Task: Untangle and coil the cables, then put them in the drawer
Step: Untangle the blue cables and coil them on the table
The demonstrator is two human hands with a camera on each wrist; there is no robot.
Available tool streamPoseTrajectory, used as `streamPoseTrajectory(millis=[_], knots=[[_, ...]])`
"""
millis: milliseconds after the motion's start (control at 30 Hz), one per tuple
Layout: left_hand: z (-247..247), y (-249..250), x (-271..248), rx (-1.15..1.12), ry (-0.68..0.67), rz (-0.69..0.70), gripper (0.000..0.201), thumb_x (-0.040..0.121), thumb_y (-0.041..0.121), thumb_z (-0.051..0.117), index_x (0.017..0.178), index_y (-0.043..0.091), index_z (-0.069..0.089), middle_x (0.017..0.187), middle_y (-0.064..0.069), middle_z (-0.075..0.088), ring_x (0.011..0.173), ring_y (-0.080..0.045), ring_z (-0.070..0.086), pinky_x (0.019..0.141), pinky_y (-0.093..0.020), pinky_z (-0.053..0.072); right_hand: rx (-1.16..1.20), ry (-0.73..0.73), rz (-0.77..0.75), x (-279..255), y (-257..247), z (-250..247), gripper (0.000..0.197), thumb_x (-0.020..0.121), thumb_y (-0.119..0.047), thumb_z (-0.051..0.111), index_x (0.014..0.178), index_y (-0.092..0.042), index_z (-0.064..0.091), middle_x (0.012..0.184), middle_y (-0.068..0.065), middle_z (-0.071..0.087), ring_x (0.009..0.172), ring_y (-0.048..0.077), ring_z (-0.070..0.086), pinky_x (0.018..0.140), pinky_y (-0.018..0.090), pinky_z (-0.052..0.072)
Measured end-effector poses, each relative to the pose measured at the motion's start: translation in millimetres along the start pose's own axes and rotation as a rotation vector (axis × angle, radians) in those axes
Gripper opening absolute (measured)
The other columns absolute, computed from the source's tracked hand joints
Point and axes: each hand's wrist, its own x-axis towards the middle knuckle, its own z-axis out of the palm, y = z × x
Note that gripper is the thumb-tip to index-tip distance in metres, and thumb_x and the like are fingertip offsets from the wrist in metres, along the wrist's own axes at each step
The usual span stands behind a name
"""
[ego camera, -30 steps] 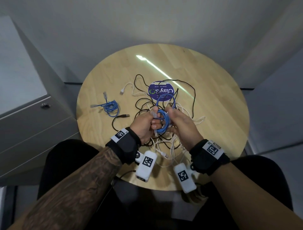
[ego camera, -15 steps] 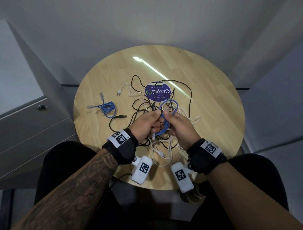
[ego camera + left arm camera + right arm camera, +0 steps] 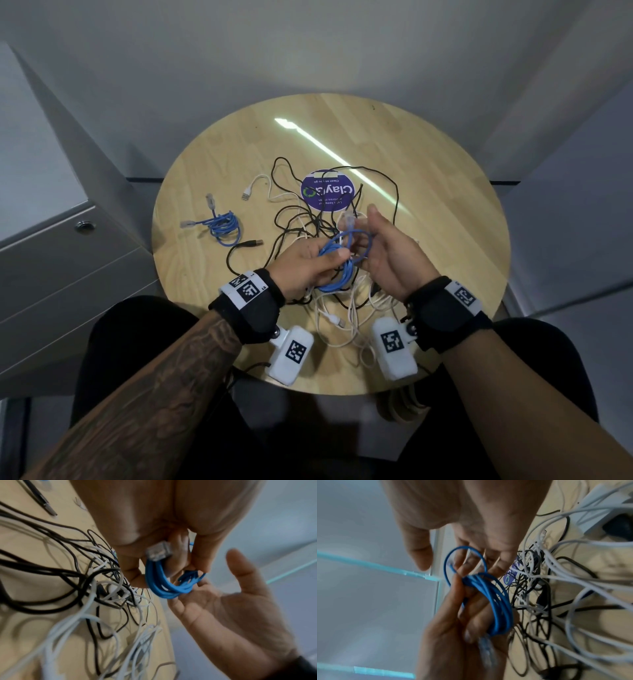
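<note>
My left hand (image 3: 308, 260) grips a small coil of blue cable (image 3: 334, 274) above a tangle of black and white cables (image 3: 301, 222) on the round wooden table (image 3: 445, 205). One clear plug (image 3: 158, 551) lies against the left fingers. The other plug end (image 3: 348, 219) sticks up from a loose loop. My right hand (image 3: 390, 250) is beside the coil with its palm open and thumb spread away. Its straight fingers (image 3: 464, 559) reach into that loop. A second blue cable (image 3: 222, 224) lies coiled at the table's left.
A grey drawer cabinet (image 3: 68, 267) with a round knob (image 3: 84, 225) stands left of the table, drawers closed. A purple round sticker (image 3: 327, 195) lies beyond the tangle. A black USB plug (image 3: 253, 242) points right near the coiled cable.
Both hands were clasped together round the blue coil. The right hand has since opened and drawn slightly away, and a plug end now sticks up from a loop.
</note>
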Motion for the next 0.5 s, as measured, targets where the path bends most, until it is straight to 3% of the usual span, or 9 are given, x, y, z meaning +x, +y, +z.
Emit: streamPoseTrajectory(millis=[133, 200, 267, 333, 433, 500], knots=[[8, -6, -2, -0.004, -0.018, -0.029, 0.025, 0.091, 0.03, 0.056, 0.083, 0.007, 0.049, 0.055, 0.006, 0.03, 0.043, -0.006, 0.023, 0.042, -0.016, 0.023, -0.112, 0.031, -0.013, -5, -4, -3, 0.031, 0.103, -0.031, 0.048, 0.101, -0.008, 0.069, 0.085, 0.004, 0.061, 0.078, 0.016, 0.058, 0.077, 0.029, 0.05], [5, -7, -2, -0.011, 0.036, -0.054, 0.033, 0.091, 0.036, 0.061, 0.068, 0.015, 0.049, 0.055, 0.006, 0.025, 0.044, -0.007, 0.02, 0.042, -0.016, 0.021, -0.19, 0.208, -0.12, -6, -18, -10, 0.025, 0.1, -0.032, 0.054, 0.095, -0.017, 0.073, 0.084, -0.002, 0.059, 0.078, 0.011, 0.052, 0.077, 0.028, 0.047], [-1, -8, -2, -0.032, 0.036, -0.076, 0.031, 0.088, 0.036, 0.066, 0.066, 0.02, 0.052, 0.054, 0.009, 0.026, 0.045, -0.006, 0.019, 0.042, -0.015, 0.019, -0.149, 0.45, -0.227, -5, -37, -26, 0.018, 0.097, -0.03, 0.062, 0.087, -0.022, 0.075, 0.083, -0.005, 0.061, 0.07, 0.008, 0.047, 0.073, 0.026, 0.043], [-3, -6, -1, -0.055, 0.019, -0.089, 0.027, 0.091, 0.03, 0.061, 0.066, 0.023, 0.054, 0.055, 0.01, 0.027, 0.046, -0.005, 0.019, 0.042, -0.015, 0.018, -0.056, 0.568, -0.311, -4, -52, -39, 0.015, 0.095, -0.025, 0.067, 0.082, -0.02, 0.073, 0.084, -0.004, 0.065, 0.063, 0.006, 0.043, 0.065, 0.022, 0.04], [0, -2, 3, -0.052, 0.046, -0.114, 0.036, 0.101, 0.021, 0.048, 0.065, 0.02, 0.045, 0.054, 0.01, 0.027, 0.046, -0.005, 0.02, 0.042, -0.014, 0.021, -0.018, 0.616, -0.326, -4, -51, -43, 0.013, 0.094, -0.024, 0.068, 0.083, -0.017, 0.069, 0.086, -0.005, 0.069, 0.059, 0.005, 0.043, 0.06, 0.019, 0.038], [-3, 0, 2, -0.105, 0.104, -0.127, 0.037, 0.102, 0.022, 0.043, 0.065, 0.019, 0.04, 0.054, 0.009, 0.027, 0.045, -0.006, 0.022, 0.041, -0.015, 0.024, 0.007, 0.562, -0.307, -6, -48, -42, 0.011, 0.095, -0.023, 0.066, 0.086, -0.016, 0.068, 0.085, -0.006, 0.067, 0.061, 0.006, 0.046, 0.062, 0.02, 0.041]])
